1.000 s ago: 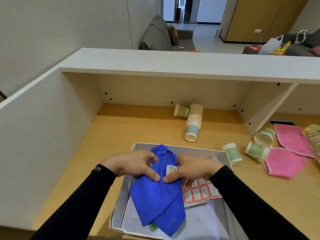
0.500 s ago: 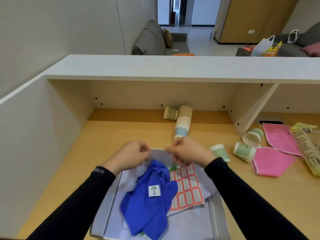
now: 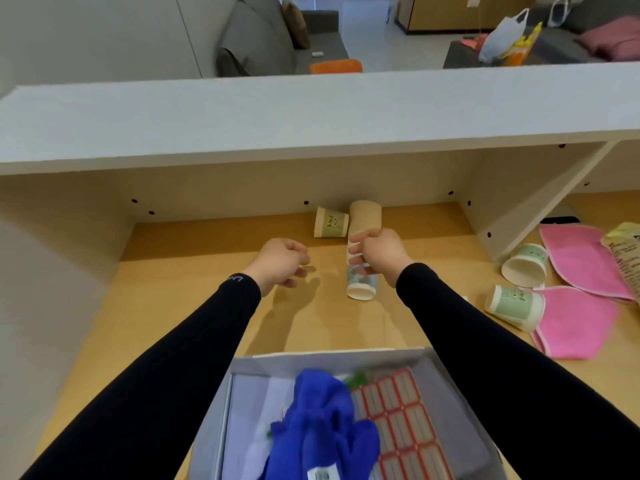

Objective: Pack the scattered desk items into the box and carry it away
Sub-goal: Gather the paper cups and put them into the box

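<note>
The grey box lies at the near edge of the wooden desk. Inside it are a crumpled blue cloth and a sheet of red-bordered labels. Farther back, a stack of paper cups lies on its side, and my right hand is wrapped around its middle. My left hand hovers just left of the stack, fingers loosely curled, holding nothing. A single green paper cup lies beside the far end of the stack.
Two more green cups lie tipped at the right, by two pink cloths and a printed packet. A white overhead shelf with a slanted bracket and a left side panel bound the desk.
Both hands let go of the blue cloth, which now lies in the box, and reached forward. My right hand has closed on the stack of cups. The view has tilted forward.
</note>
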